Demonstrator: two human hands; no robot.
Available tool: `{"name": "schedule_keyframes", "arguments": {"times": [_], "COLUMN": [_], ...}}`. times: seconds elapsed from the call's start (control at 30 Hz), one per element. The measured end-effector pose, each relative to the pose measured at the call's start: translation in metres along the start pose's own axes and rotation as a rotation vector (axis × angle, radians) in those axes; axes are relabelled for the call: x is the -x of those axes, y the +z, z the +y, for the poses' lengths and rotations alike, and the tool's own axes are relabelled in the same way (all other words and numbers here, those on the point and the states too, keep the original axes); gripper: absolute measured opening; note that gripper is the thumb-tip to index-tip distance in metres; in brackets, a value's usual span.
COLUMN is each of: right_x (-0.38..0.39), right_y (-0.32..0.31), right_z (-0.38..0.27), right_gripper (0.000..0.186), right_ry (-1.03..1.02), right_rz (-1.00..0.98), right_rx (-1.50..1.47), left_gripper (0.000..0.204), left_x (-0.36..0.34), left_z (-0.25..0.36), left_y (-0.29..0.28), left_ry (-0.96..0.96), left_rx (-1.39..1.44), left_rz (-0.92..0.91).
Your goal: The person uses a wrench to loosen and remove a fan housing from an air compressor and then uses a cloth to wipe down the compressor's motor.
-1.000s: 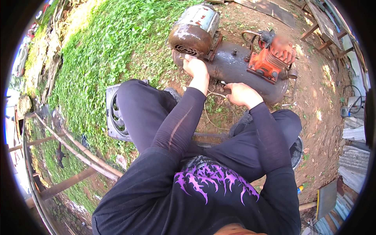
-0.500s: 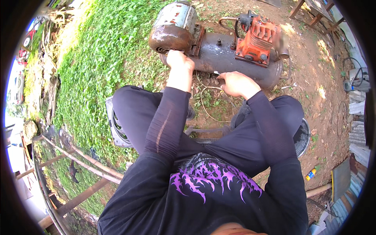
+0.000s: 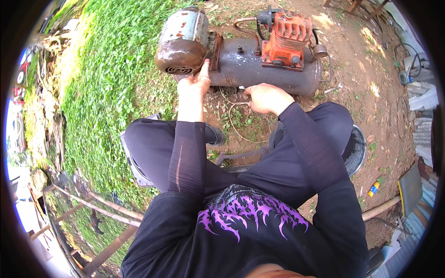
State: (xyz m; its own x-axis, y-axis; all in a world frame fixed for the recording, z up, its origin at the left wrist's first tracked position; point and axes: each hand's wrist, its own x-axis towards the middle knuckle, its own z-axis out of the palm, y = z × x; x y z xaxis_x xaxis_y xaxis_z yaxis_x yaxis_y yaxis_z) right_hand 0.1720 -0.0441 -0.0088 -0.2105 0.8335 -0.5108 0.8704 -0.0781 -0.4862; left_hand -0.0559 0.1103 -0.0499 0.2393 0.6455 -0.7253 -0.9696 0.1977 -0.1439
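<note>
An air compressor lies on the ground before me, with a dark tank (image 3: 273, 79), a rusty, peeling electric motor (image 3: 181, 48) on its left and an orange pump head (image 3: 288, 39) on its right. My left hand (image 3: 193, 86) is palm up below the motor, one finger stretched up against the motor's lower right edge, and nothing shows in it. In front of the tank, my right hand (image 3: 266, 98) is closed, fingers pointing left. A small bright tip (image 3: 242, 87) sticks out past its fingers; the rest of that thing is hidden.
A wrench (image 3: 340, 86) lies on the soil right of the tank. A thin cable (image 3: 230, 118) loops between my feet. Beside my right knee stands a round metal basin (image 3: 356, 150). Grass (image 3: 106, 102) covers the left; corrugated sheets (image 3: 422, 127) line the right.
My left hand has moved from the motor's vented end cover to its lower right edge, turning palm up with a finger extended. The view has shifted; my right hand stays in front of the tank.
</note>
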Motion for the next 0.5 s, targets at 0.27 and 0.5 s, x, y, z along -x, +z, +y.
{"name": "schedule_keyframes", "arguments": {"times": [0.27,0.5], "right_x": [-0.002,-0.014], "right_y": [0.000,0.005], "right_z": [0.017,0.011], "right_gripper": [0.049,0.050], "right_ry": [0.073,0.047], "right_rz": [-0.029,-0.051], "right_rx": [-0.023,0.001], "left_gripper": [0.045,0.062], "left_x": [-0.002,0.023], "left_z": [-0.027,0.004], "left_y": [-0.002,0.026], "left_ry": [0.082,0.206], "left_rx": [-0.007,-0.397], "left_rz": [-0.134,0.061]}}
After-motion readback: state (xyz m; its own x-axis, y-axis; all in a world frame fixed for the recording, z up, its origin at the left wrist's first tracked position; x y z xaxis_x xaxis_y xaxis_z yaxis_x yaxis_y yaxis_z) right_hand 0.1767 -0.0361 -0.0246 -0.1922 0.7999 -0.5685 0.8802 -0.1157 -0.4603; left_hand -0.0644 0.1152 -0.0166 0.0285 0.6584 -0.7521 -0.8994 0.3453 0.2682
